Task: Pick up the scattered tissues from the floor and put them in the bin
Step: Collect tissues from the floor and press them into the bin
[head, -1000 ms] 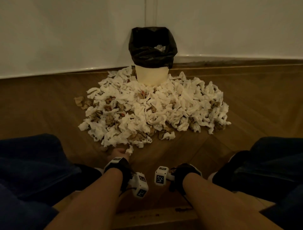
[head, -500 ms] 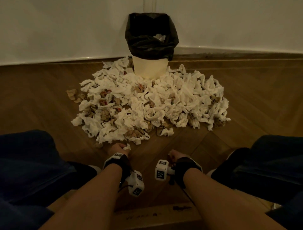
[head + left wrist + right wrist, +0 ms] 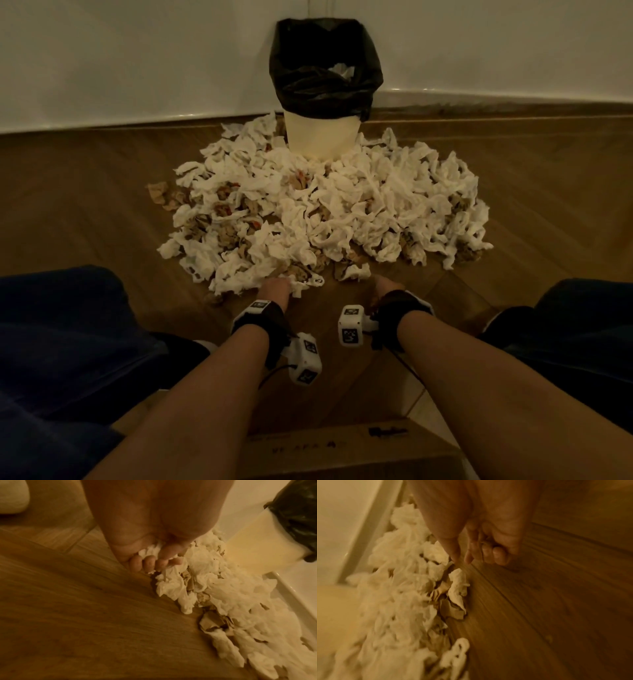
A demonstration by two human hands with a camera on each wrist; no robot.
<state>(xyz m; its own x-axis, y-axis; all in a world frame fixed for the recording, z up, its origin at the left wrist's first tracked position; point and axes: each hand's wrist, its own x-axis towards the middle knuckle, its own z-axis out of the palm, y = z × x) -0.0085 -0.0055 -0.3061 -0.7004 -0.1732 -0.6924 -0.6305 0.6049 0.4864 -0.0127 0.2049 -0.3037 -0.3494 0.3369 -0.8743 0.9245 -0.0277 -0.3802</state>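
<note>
A cream bin (image 3: 322, 137) with a black liner (image 3: 322, 78) stands against the wall, a little tissue showing inside. A wide pile of crumpled white and brown tissues (image 3: 342, 212) surrounds its base. My left hand (image 3: 277, 289) is at the pile's near edge, and the left wrist view shows its fingers (image 3: 149, 563) curled round a white tissue (image 3: 150, 550). My right hand (image 3: 382, 286) hovers just right of a loose white tissue (image 3: 354, 272). In the blurred right wrist view its thumb and forefinger (image 3: 462, 560) point apart above that tissue (image 3: 458, 584), and nothing shows in them.
My knees in dark trousers sit at the left (image 3: 61, 325) and right (image 3: 582, 325). A cardboard box edge (image 3: 342, 448) lies under my forearms. White wall and skirting (image 3: 102, 116) run behind the bin. Bare wooden floor (image 3: 85, 205) flanks the pile.
Both hands have moved forward to the near edge of the pile. The left hand now has its fingers in the tissues, and the right hand has come out next to the loose tissue.
</note>
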